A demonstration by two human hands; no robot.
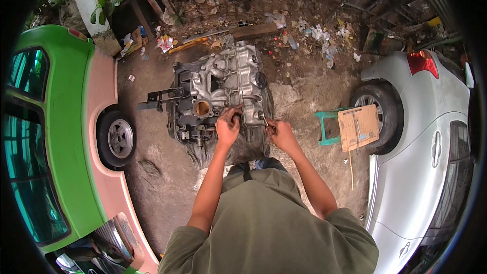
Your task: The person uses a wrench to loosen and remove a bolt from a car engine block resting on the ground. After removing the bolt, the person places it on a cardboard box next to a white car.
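Observation:
A greasy car engine [215, 104] sits on the ground in front of me, its silver valve cover [244, 78] on the right and the cast intake manifold on the left. My right hand [279, 134] is closed on a slim metal hand tool [265, 121], whose far end meets the near right corner of the valve cover; its exact kind is too small to tell. Against the cover's near left edge rests my left hand [228, 126], fingers apart and touching the engine. A round opening [202, 107] with a brownish inside lies left of that hand.
A green and pink vehicle [56, 122] stands at the left, a silver car [421, 147] at the right. Beside the silver car's wheel are a green stool [327, 128] and a brown board [358, 128]. Litter [319, 35] and a wooden plank [253, 31] lie beyond the engine.

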